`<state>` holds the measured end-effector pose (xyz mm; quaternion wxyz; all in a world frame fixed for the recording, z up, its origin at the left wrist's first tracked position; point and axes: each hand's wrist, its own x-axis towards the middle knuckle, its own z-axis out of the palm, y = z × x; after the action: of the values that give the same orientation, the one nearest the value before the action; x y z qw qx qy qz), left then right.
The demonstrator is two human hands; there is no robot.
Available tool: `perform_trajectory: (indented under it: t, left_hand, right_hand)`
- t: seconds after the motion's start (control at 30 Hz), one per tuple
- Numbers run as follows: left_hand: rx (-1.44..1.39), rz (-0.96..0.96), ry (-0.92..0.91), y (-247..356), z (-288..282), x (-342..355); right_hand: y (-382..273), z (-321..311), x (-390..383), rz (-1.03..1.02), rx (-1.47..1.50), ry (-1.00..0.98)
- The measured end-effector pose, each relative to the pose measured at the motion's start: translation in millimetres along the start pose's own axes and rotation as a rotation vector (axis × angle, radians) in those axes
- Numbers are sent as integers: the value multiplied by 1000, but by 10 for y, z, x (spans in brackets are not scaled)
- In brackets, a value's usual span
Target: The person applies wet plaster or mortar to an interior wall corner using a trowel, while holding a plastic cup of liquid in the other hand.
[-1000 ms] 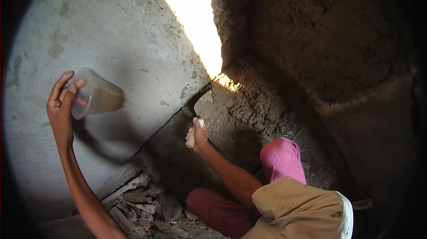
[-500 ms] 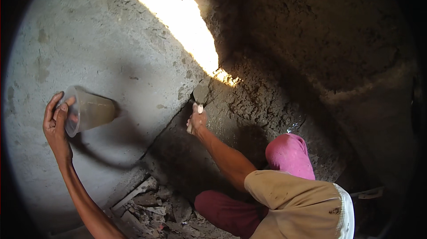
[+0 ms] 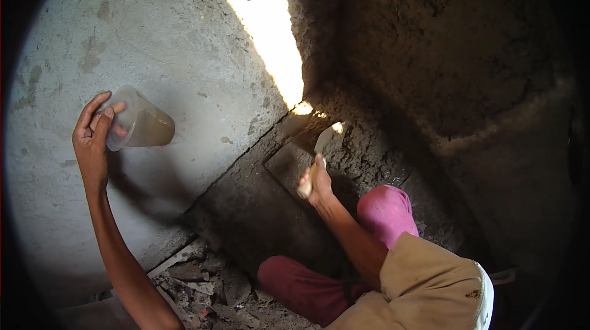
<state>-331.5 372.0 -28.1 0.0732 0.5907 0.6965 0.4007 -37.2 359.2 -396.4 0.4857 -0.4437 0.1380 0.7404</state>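
At the left, my left hand is closed on the rim of a translucent plastic cup that holds murky water. The cup is tilted against the grey plastered wall. My right hand grips the pale handle of a trowel. Its blade, partly lit by the sun, lies at the edge of rough wet mortar in the corner. To the left of the blade is a smooth, flat dark patch with a straight edge.
The grey wall runs along the left, with a bright strip of sunlight on it. A dark rough wall rises at the right. My pink-clad knees are close to the right forearm. Broken rubble lies at the lower left.
My right hand has moved the trowel right, away from the wall joint and onto the mortar. The cup and left hand appear slightly higher and further right as the view shifts.
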Motion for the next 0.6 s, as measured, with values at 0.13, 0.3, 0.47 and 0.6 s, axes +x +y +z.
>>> perform_trajectory:
  t: [0.13, 0.3, 0.47, 0.6]
  left_hand:
    - [76, -8, 11, -17, -5, 3]
    - [123, -40, 44, 15, -11, -34]
    - [168, -2, 126, -44, 94, -32]
    - [66, -90, 72, -67, 86, -146]
  right_hand:
    - [-790, -298, -1177, 114, -407, -303]
    - [-2154, -793, -1778, -468, -1206, -266]
    - [-2717, -2201, -1728, -717, -2169, 245]
    - [-2539, -2046, -1315, -764, -2182, 299]
